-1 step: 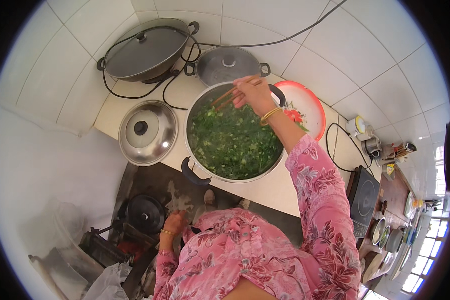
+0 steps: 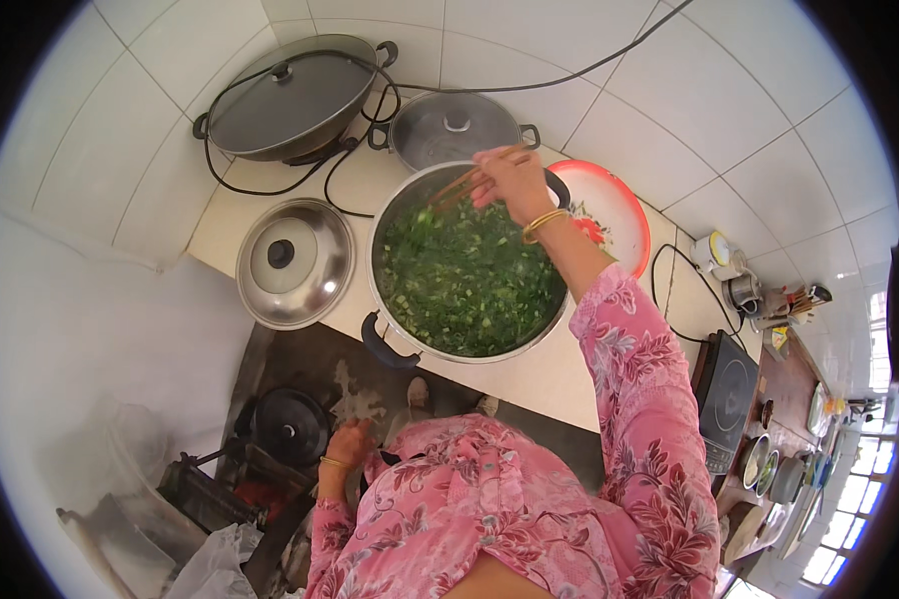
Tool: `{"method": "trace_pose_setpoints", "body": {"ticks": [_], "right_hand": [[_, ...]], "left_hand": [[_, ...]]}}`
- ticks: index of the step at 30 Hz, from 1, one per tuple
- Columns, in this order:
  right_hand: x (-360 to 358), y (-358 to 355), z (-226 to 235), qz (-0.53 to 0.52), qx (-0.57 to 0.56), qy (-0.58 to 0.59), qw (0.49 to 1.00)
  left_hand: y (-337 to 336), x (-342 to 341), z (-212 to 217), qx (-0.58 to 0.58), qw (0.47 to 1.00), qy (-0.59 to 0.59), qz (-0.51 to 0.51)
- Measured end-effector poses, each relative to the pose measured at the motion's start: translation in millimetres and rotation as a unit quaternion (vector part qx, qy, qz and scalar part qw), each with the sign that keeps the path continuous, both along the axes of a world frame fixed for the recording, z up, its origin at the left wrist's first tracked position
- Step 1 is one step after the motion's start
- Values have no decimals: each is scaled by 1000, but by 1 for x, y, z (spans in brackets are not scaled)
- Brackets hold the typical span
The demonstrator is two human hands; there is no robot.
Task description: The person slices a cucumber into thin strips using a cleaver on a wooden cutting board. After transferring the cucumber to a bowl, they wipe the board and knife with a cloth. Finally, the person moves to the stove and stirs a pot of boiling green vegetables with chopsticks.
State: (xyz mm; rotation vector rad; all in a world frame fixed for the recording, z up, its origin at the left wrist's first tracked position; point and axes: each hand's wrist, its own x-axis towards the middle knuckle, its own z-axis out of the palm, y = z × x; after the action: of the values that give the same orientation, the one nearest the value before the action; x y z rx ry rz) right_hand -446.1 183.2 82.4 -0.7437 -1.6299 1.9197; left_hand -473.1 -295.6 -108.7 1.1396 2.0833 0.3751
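My right hand (image 2: 514,185) is closed around a pair of brown wooden chopsticks (image 2: 459,188) above the far side of a large metal pot (image 2: 372,265). The chopstick tips point down and left toward the chopped leafy greens (image 2: 469,280) that fill the pot in liquid. Some steam blurs the surface. Low at my left side hangs my left hand (image 2: 350,444), away from the pot, its fingers loosely bent and nothing visible in them.
A steel lid (image 2: 300,285) with a black knob lies left of the pot. Behind stand a lidded wok (image 2: 290,105) and a lidded pan (image 2: 449,145), with black cables between. A red-rimmed basin (image 2: 624,215) sits to the right. Beyond it is a black cooktop (image 2: 726,399).
My right hand and the chopsticks have shifted slightly to the right and up over the pot. My left hand has stayed in place.
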Motion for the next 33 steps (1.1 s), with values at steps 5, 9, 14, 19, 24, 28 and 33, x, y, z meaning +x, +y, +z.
{"method": "trace_pose_setpoints", "body": {"ticks": [5, 9, 14, 19, 24, 28, 33], "right_hand": [[35, 32, -1, -80, 49, -19, 995], [91, 40, 5, -76, 112, -89, 987], [153, 16, 11, -18, 135, -155, 978], [168, -17, 62, 5, 114, -103, 988], [167, -4, 50, -36, 137, -91, 986], [144, -4, 0, -104, 85, -119, 984], [92, -4, -23, -93, 72, -13, 993]], "left_hand": [[-2, 1, 0, -7, 1000, 2, -11], [11, 1, 1, -14, 999, 7, -36], [23, -2, -3, 17, 998, 8, -67], [30, -5, -6, 50, 994, 3, -100], [32, -8, -8, 14, 996, 5, -85], [18, -11, -35, 46, 995, 13, -92], [9, -5, -21, -2, 999, 6, -51]]}}
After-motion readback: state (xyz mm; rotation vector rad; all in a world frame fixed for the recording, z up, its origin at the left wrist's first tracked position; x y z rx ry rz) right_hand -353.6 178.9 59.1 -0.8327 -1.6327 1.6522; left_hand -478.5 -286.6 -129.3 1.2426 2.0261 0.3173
